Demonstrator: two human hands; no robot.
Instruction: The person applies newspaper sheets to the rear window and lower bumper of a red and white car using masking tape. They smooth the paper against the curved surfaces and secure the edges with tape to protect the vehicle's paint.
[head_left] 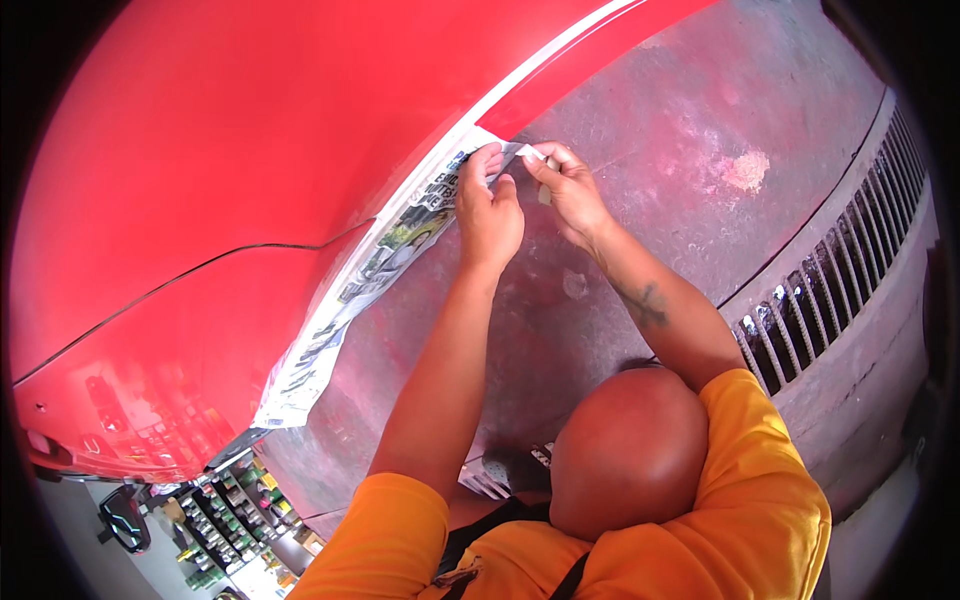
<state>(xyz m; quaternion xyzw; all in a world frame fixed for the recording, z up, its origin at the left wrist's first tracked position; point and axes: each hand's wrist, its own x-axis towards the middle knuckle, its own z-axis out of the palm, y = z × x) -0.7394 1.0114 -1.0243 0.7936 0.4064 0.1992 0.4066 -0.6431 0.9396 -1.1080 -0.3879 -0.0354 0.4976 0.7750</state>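
Observation:
A sheet of newspaper hangs along the lower edge of a glossy red car body, beside a white strip that follows the same edge. My left hand is closed at the paper's upper end, its bent fingers on the sheet beside the red edge. Just to its right, my right hand pinches a pale strip of what looks like masking tape between thumb and fingers. Something small and beige shows beneath that hand, mostly hidden by the fingers.
The stained concrete floor lies below the car. A slatted metal drain grate curves along the right. At the lower left stand shelves of small containers, with a dark object near them.

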